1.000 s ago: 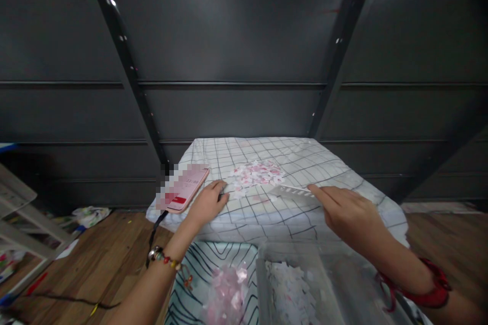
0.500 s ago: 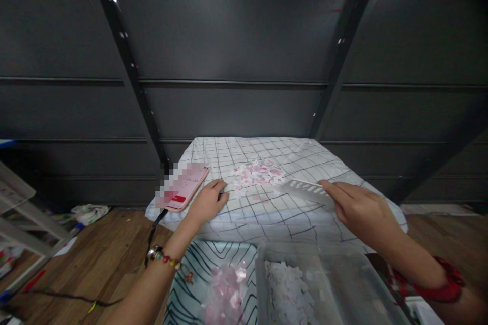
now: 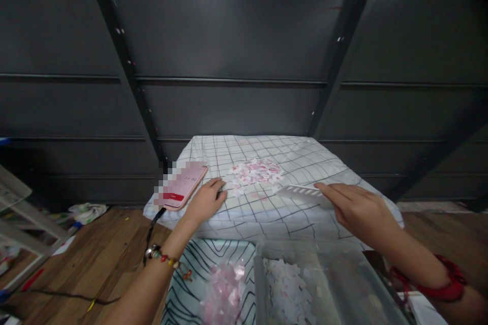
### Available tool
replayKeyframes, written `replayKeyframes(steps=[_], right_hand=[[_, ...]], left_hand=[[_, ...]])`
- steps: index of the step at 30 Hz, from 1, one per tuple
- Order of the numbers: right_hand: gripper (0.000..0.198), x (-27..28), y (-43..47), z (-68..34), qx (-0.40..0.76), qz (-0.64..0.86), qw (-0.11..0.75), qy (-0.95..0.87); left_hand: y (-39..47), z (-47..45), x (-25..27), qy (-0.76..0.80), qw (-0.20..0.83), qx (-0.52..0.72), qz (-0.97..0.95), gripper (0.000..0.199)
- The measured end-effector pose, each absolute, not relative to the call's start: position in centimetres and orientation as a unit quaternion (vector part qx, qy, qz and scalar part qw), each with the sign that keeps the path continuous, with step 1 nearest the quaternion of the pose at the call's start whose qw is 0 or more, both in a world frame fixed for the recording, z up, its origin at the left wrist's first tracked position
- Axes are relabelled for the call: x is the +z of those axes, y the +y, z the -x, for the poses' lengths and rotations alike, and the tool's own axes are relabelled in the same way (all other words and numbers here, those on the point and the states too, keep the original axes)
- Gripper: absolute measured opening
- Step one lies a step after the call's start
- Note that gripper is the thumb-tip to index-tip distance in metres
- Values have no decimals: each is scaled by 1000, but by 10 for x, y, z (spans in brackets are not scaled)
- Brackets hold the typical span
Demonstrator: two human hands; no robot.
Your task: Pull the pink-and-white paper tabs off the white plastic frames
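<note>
A loose heap of small pink and white paper pieces (image 3: 257, 170) lies mid-table on the white checked cloth (image 3: 244, 213). My right hand (image 3: 353, 203) grips a flat white plastic strip with slanted slots (image 3: 299, 192), whose far end reaches the cloth by the heap's near right side. Resting on the cloth left of the heap, my left hand (image 3: 208, 200) has its fingers stretched out and holds nothing. A small dark thing, unclear to me, shows near its fingers. Just left of that hand is a pink phone (image 3: 186, 185), its screen lit.
Below the table's near edge, a striped tray (image 3: 215, 246) holds pink clear packets (image 3: 223, 289). Beside it, a clear plastic box (image 3: 333, 249) holds many whitish pieces (image 3: 287, 289). A dark panelled wall (image 3: 229, 35) rises behind. A cord (image 3: 150, 233) hangs from the phone.
The view has shifted slightly. The slotted strip in my right hand has moved a little left and tilts differently. My left hand stays at the same spot on the cloth.
</note>
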State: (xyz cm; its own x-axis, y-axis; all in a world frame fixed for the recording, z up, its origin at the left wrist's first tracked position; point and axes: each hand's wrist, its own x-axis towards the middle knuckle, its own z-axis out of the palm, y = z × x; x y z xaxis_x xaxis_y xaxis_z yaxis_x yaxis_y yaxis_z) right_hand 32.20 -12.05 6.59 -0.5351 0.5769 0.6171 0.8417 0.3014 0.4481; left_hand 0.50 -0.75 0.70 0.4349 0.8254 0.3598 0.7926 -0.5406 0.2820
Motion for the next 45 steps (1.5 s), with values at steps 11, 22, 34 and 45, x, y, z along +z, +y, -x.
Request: replayKeyframes(steps=[11,22,34,45], right_hand=[[33,61,-110,-332,-384,497,175,-758],[32,62,-108,-332,-407,499,171,-746],[30,66,-114,-328,-421,487,181,-744],[30,66,-117,-306,-383,437,193,-790]], left_hand=[[-6,-5,4,480,29,244,-842,28],[-9,-7,9,484,38,229,-844,30],[-8,-7,9,480,24,226,-847,29],[-7,-6,6,479,19,230,-847,30]])
